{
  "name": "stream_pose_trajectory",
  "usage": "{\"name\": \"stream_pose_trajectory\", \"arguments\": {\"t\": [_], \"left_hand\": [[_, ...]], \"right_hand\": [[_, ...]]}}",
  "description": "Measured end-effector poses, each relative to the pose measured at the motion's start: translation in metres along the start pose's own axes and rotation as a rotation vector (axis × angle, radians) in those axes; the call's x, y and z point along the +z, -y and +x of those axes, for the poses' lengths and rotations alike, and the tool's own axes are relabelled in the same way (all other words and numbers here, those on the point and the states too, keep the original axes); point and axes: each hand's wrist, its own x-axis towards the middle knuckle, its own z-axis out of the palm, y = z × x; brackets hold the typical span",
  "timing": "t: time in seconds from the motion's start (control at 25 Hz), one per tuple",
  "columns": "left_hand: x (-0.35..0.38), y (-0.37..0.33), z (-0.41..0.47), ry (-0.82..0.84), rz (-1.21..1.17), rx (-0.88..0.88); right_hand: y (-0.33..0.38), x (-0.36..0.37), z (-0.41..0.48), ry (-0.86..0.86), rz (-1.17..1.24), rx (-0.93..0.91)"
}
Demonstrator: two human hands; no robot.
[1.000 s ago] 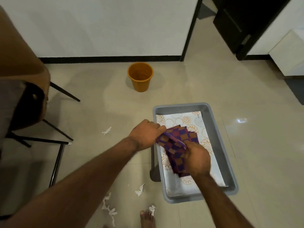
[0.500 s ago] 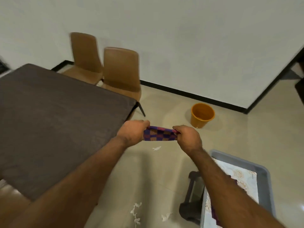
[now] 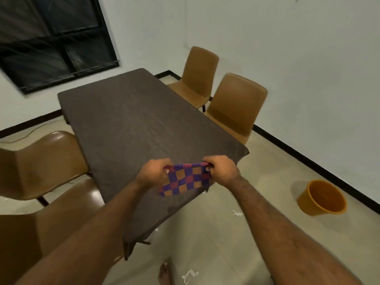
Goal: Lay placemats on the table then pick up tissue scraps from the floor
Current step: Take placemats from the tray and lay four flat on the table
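A white-walled room with a pale tiled floor (image 3: 236, 249) holds a long table (image 3: 133, 124) under a dark brown cloth, running away toward eleven o'clock, where a dark window (image 3: 51, 38) sits in the wall. The checked placemat (image 3: 185, 181), purple, orange and red, hangs in the air between the two hands, over the table's near end. The left hand (image 3: 154, 173) grips its top edge at nine o'clock of the mat with curled fingers, and the right hand (image 3: 223, 171) grips the same edge at three o'clock; the mat droops below them toward the viewer. The table's near edge slants from the corner beyond the right hand down toward six o'clock, with the cloth hanging over it. Two tan chairs (image 3: 232, 108) stand along the table's side at one o'clock, and two more (image 3: 41, 161) crowd its side at nine o'clock. Bare floor lies at four o'clock, where an orange bucket (image 3: 322, 199) stands near the wall. White tissue scraps (image 3: 190, 274) lie at six o'clock beside a bare foot (image 3: 164, 273), and another scrap (image 3: 236, 212) lies under the right forearm.
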Motion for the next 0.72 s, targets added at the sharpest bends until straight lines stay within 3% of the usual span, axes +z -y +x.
{"name": "stream_pose_trajectory", "arguments": {"t": [0.2,0.32,0.52,0.72], "left_hand": [[0.01,0.092,0.017,0.213,-0.31,-0.214],[0.027,0.131,0.022,0.2,-0.372,-0.298],[0.064,0.161,0.021,0.008,-0.123,-0.333],[0.089,0.154,-0.011,0.143,0.14,-0.07]], "right_hand": [[0.034,0.042,0.08,0.236,0.109,0.059],[0.037,0.071,0.115,0.274,0.176,0.111],[0.029,0.115,0.139,0.182,0.014,0.101],[0.028,0.156,0.118,0.337,-0.042,-0.144]]}}
